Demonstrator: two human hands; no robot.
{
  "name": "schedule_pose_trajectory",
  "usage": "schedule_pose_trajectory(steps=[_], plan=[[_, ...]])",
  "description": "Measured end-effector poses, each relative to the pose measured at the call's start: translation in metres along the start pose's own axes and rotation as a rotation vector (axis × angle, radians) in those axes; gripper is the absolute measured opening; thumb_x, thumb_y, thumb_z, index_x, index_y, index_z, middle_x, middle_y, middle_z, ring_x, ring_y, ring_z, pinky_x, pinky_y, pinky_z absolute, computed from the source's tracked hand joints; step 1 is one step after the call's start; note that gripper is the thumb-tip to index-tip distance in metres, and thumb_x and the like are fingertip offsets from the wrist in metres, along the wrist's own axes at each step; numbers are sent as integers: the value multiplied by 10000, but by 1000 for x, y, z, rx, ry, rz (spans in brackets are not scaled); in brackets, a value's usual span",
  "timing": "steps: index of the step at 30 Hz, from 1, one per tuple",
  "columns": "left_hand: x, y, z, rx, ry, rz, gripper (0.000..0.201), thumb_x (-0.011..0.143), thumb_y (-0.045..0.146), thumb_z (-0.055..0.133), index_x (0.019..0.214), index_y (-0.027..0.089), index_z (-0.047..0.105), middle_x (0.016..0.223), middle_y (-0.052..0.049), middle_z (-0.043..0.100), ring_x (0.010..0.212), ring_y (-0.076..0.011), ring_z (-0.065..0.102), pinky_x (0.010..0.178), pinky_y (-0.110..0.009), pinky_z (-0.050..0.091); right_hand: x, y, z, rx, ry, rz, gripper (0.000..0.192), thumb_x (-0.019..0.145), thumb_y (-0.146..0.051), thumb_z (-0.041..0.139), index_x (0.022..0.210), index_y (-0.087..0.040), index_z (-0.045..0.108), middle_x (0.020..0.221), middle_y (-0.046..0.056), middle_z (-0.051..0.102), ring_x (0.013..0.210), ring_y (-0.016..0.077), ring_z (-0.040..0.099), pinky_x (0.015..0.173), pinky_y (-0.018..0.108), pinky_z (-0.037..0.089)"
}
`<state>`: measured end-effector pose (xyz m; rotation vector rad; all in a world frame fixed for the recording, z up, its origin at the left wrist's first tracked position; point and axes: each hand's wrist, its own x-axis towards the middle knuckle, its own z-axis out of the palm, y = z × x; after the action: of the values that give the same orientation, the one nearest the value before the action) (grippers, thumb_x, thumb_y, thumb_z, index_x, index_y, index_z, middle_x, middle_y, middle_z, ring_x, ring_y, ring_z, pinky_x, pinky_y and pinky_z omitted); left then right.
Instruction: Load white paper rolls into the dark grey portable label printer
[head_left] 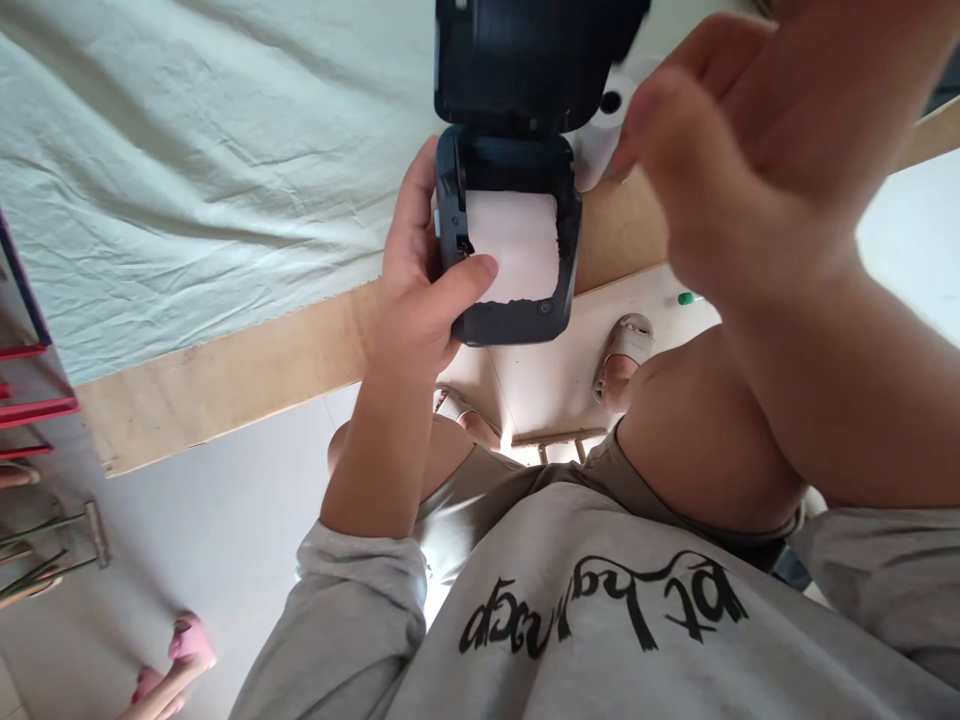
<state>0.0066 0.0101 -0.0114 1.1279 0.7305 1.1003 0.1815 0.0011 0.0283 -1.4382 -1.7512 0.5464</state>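
Head view looks down over the person's chest and knees at a dark label printer point(517, 250) held at the near edge of the bench point(225, 370). Its lid point(525, 60) is swung up and open, and a strip of white paper point(514, 250) lies flat across the open bay, its near edge ragged.

The left hand point(420, 290) grips the printer's body from the left side, fingers curled behind it, and the thumb point(469, 275) lies across the left rim with its tip touching the paper.

The right hand point(742, 150) is raised close to the camera, up and to the right of the printer and apart from it; it is blurred, the fingers loosely bent and gripping nothing that can be seen. Behind its fingertips, just right of the lid, a white paper roll point(607, 120) with a dark core hole sits on the bench, partly hidden.

A pale green, wrinkled cloth point(187, 160) covers most of the bench; a bare wooden strip runs along its near edge. Below the bench the person's two sandalled feet point(626, 360) rest on the light floor point(225, 500), and a small green object point(685, 298) lies on the floor near the right foot. A grey sweatshirt point(600, 620) with dark lettering fills the bottom of the picture. At the lower left, a pink sandal point(187, 645) on another person's foot shows.
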Motion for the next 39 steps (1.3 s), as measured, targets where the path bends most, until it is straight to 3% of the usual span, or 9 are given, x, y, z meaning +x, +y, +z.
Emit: schedule_pose_trajectory(steps=[4,7,11,14,18,24,30,37,39], plan=[[-1,0,0,1,8,37,492,595,218,595,1055,300,440,1055,-10,501,1004,-185,499,847,-306,430,1,-5,0,85,108,-76,273,788,-319,323,981,-154,422,984,-3,456,733,-59,450,562,85,317],[0,-2,0,-21,-8,50,532,583,233,618,1074,304,426,1047,-18,496,1074,-209,464,908,-336,413,2,-5,0,40,-46,-73,215,752,-319,392,799,-119,454,761,-1,450,607,-68,338,563,116,250],[-1,-1,3,-4,42,38,483,609,374,624,1050,320,435,1056,-4,508,1081,-216,470,904,-344,424,4,-1,2,-119,-263,107,414,703,-465,446,627,-69,350,570,7,362,533,-57,211,534,139,161],[-3,4,7,3,106,-32,314,696,352,548,990,284,460,972,-19,543,967,-202,544,788,-341,463,5,2,6,-142,-340,195,545,671,-591,422,609,-61,308,528,8,371,512,-51,243,504,129,158],[-4,8,11,2,172,-108,214,719,373,519,858,210,516,758,-32,578,880,-205,577,726,-329,464,5,3,9,-149,-523,255,633,664,-694,318,595,-81,462,572,19,499,483,-44,340,452,119,219],[-2,8,14,-97,138,-86,212,713,342,510,881,215,482,822,-39,597,978,-239,547,734,-333,466,8,6,9,7,-647,294,691,645,-746,246,759,-123,521,673,26,545,542,-15,468,460,103,344],[0,8,10,-161,32,-45,284,724,305,501,999,273,439,911,-27,603,1037,-237,527,753,-337,466,7,7,11,5,-636,286,655,646,-735,265,823,-156,513,672,15,534,522,-12,455,440,111,338],[1,7,11,-188,42,-24,349,738,331,478,1076,267,418,888,-28,595,1065,-209,510,792,-307,447,3,4,12,-74,-546,269,648,674,-713,254,853,-147,513,735,20,533,572,-36,389,502,111,253],[2,9,12,-236,33,-32,277,775,373,389,1001,231,462,888,-35,585,1058,-191,502,811,-301,437,1,3,12,-86,-537,267,637,692,-702,232,843,-148,507,746,19,533,584,-36,378,529,112,252]])
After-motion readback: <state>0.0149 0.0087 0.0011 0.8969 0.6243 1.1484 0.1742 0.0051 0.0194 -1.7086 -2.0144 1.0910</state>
